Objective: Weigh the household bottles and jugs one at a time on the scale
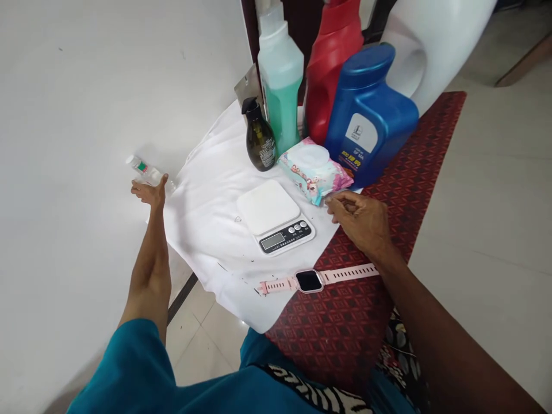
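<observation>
My left hand (150, 192) reaches out to the left and closes round a small clear bottle (144, 169) with a green and red label, lying by the edge of a white cloth (207, 230). My right hand (361, 218) rests on the red patterned mat (414, 172), fingers curled, beside a pack of wet wipes (314, 170). Whether it holds anything I cannot make out. A white kitchen scale (276, 217) sits on the cloth between my hands. A pink smartwatch (309, 280) lies flat in front of it.
Behind the scale stand a dark pump bottle (260, 138), a green liquid bottle (280, 80), a red jug (334, 63), a blue jug (371, 115) and a large white container (431, 40). Tiled floor lies to the right and below.
</observation>
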The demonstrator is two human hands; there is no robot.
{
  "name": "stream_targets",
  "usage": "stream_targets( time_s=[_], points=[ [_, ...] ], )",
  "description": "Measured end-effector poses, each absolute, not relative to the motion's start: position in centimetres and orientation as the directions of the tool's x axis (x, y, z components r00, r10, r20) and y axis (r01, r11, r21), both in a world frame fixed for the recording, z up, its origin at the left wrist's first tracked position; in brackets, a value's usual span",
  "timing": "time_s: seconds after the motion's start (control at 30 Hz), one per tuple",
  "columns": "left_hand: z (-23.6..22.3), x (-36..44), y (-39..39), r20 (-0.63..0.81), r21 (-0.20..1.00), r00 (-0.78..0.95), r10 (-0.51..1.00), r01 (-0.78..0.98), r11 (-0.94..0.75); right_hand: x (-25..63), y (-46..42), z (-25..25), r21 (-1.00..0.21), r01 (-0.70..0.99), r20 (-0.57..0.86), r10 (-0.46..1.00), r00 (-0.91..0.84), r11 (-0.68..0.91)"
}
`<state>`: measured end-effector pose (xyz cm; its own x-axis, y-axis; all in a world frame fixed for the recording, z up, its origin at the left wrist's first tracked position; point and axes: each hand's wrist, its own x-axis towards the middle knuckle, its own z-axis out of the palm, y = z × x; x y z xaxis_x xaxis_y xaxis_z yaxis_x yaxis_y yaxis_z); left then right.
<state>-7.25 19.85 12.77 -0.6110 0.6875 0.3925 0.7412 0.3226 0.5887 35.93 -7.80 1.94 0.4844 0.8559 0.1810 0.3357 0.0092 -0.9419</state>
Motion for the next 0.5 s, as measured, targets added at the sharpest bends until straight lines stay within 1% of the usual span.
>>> stream_targets(
  time_s=[0.17,0.27,0.37,0.43,0.5],
  points=[
    [12.4,-6.5,22.7,0.432,0.589,-0.616,0.659,0.746,0.311,36.0,-7.7,2.1,-0.946,0.323,0.157,0.851,0.501,-0.016],
    [12.5,-6.2,23.7,0.406,0.649,-0.641,0.652,0.704,0.288,36.1,-7.7,2.2,-0.949,0.314,0.162,0.849,0.503,-0.005],
    [12.9,-6.0,23.9,0.379,0.690,-0.658,0.651,0.670,0.275,36.1,-7.7,2.2,-0.956,0.292,0.176,0.844,0.506,0.024],
    [13.1,-6.0,23.5,0.373,0.690,-0.649,0.663,0.672,0.269,36.2,-7.7,2.1,-0.960,0.279,0.177,0.846,0.504,0.034],
    [13.1,-6.0,22.6,0.395,0.686,-0.607,0.689,0.694,0.219,36.2,-7.6,2.0,-0.963,0.268,0.179,0.845,0.504,0.045]
  ],
)
